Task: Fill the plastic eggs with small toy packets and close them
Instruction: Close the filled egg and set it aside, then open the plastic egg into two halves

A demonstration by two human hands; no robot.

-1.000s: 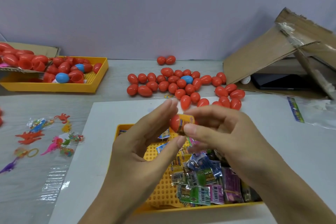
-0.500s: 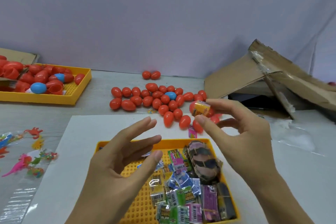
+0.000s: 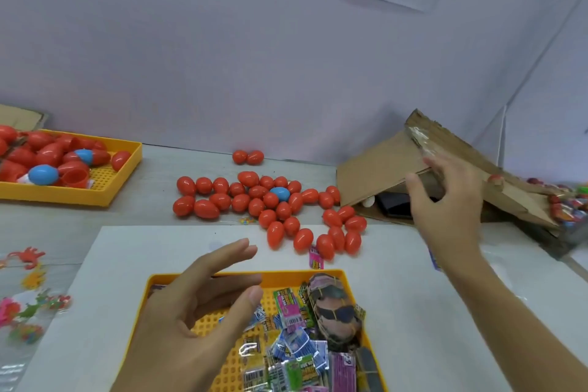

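Tabletop: yellow tray (image 3: 345, 280) holds toy packets (image 3: 296, 356).

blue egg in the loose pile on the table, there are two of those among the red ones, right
Not quite. The head view shows only one blue egg in the loose pile on the table; the rest there are red. Other blue ones lie in the yellow tray at the far left, not in that pile.

— Right hand (image 3: 445, 200)? Egg gone from the fingers, which are now spread, reaching far right by the cardboard box (image 3: 397, 165).

— Left hand (image 3: 203, 305)? Let go of that egg too, open, hovering over the yellow tray (image 3: 286, 277) of packets.
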